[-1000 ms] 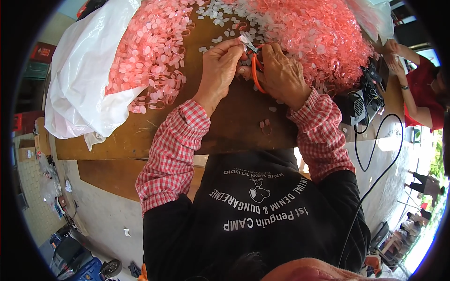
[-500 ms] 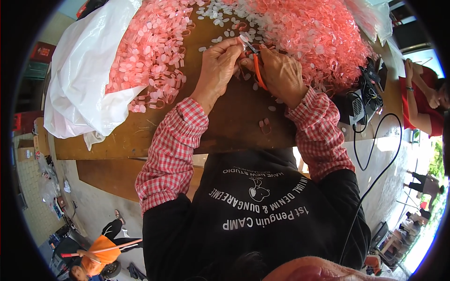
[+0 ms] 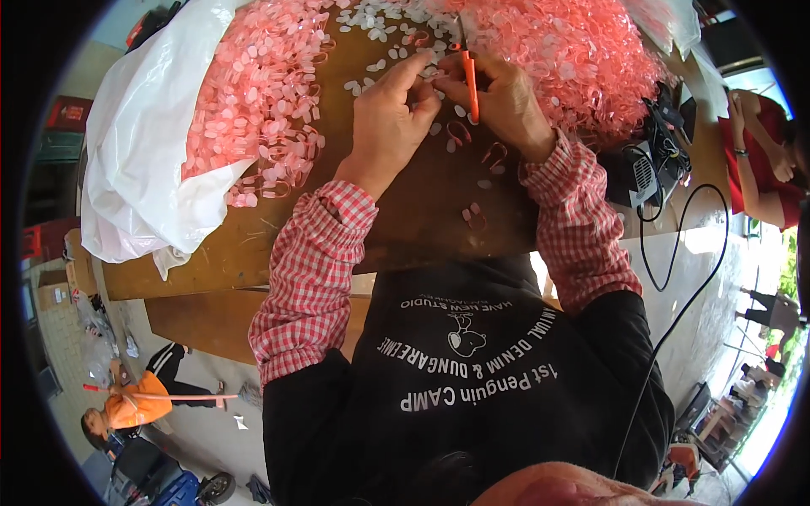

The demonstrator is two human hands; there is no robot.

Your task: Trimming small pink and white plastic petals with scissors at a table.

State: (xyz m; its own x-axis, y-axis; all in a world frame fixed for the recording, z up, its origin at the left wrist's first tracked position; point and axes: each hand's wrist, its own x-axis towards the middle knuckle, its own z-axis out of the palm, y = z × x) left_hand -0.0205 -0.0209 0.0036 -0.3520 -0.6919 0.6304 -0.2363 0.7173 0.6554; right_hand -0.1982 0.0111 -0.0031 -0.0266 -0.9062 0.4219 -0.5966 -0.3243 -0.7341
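My right hand (image 3: 508, 103) is closed round orange-handled scissors (image 3: 472, 84), whose blades point away from me. Close beside it, my left hand (image 3: 392, 120) has thumb and forefinger apart, and I see nothing clearly held there. The fingertips of both hands nearly meet over the brown table (image 3: 405, 215). Small white oval pieces (image 3: 371, 21) are scattered beyond and under the fingers. A pink plastic loop (image 3: 458, 133) lies just below the right hand, and another loop (image 3: 494, 155) rests by the right wrist. A third pink loop (image 3: 474, 218) is nearer the table's front edge.
Pink pieces with oval ends form a heap (image 3: 257, 97) on the left, beside a white plastic sack (image 3: 148, 143). A larger pink heap (image 3: 574, 67) rises at the right. A black device with cables (image 3: 645, 173) sits at the right edge. A person in orange (image 3: 139, 407) holds a long pole behind.
My left hand has drawn back from the scissors and its pinch on a small pale piece has loosened. The scissors have turned more upright. Pink loops now show below the right hand.
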